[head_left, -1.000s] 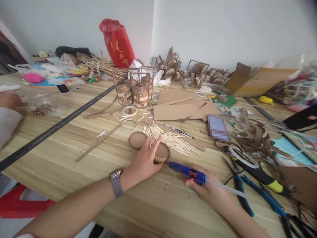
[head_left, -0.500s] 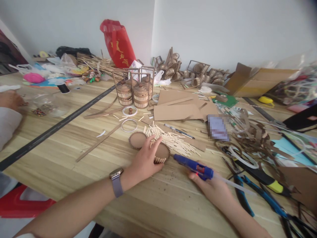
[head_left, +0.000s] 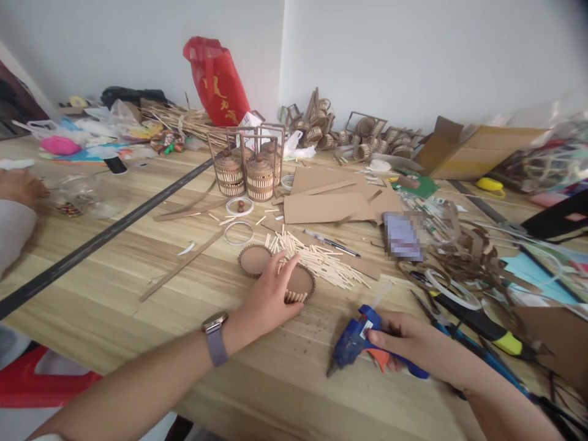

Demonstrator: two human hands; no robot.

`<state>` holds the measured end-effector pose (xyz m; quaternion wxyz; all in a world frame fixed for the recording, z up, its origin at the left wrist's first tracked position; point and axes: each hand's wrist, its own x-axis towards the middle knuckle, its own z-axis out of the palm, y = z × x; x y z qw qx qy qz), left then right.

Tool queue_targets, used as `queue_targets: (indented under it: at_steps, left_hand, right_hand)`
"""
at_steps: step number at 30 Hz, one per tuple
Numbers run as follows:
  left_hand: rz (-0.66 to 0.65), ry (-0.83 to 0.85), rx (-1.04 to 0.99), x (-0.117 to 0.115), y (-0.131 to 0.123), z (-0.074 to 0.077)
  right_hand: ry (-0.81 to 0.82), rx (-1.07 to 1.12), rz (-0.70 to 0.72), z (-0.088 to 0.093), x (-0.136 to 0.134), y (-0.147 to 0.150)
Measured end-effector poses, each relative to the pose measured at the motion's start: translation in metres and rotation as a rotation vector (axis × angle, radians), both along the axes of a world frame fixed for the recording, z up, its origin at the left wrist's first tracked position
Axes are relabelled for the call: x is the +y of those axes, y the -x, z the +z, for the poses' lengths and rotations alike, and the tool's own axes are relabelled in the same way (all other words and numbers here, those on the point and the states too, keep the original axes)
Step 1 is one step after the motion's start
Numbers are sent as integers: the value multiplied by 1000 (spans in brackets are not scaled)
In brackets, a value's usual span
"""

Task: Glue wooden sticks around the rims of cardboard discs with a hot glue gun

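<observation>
My left hand [head_left: 263, 301] holds the near edge of a round cardboard base [head_left: 301, 280], its thumb outside the rim and its index and middle fingers raised. Short wooden sticks [head_left: 294, 297] stand side by side along that near rim. A second round base [head_left: 254, 260] with a dark, beaded-looking edge lies just beyond, to the left. My right hand [head_left: 404, 340] is closed round the handle of a blue hot glue gun [head_left: 353, 339] with an orange trigger. Its nozzle points down and left, close to the tabletop and apart from the base.
Loose sticks [head_left: 328, 260] lie behind the bases. Further back are cardboard sheets [head_left: 328, 208], a pen [head_left: 331, 242] and small lidded baskets [head_left: 260, 177]. Pliers [head_left: 441, 324] and brown strips [head_left: 478, 248] crowd the right side. Another person's hand [head_left: 21, 187] is at far left.
The glue gun has moved away from the base, toward me, and turned so its nozzle points down and left. My left hand and the base have stayed in place.
</observation>
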<state>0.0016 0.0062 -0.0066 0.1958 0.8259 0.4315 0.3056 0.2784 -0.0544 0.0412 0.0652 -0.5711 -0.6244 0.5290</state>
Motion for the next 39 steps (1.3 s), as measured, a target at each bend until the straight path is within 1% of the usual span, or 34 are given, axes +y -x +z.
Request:
queue_targets:
  at_steps: [2, 4, 7, 9, 11, 14, 18, 23, 30, 39]
  left_hand:
    - [-1, -3, 7, 0, 0, 0]
    - [-5, -4, 6, 0, 0, 0]
    - [-8, 6, 3, 1, -1, 0]
    - [-6, 15, 2, 1, -1, 1]
    - [-1, 23, 3, 1, -1, 1]
    - [3, 19, 14, 1, -1, 1]
    - [8, 7, 22, 0, -1, 3]
    - [5, 4, 10, -1, -1, 3]
    - [-1, 0, 4, 0, -1, -1]
    - [5, 1, 16, 1, -1, 0]
  right_hand:
    - [-145, -159, 62, 6, 1, 5]
    - [-268, -338, 90, 15, 2, 9]
    - [-366, -546, 75, 26, 6, 16]
    - [-449, -623, 60, 29, 14, 20]
    - [-550, -667, 68, 28, 25, 26]
    - [-659, -689, 139, 21, 47, 37]
    - [-656, -679, 193, 14, 68, 55]
    - [-625, -727, 191, 13, 71, 67]
    - [-563, -739, 207, 14, 66, 66]
    - [-520, -709, 178, 11, 69, 58]
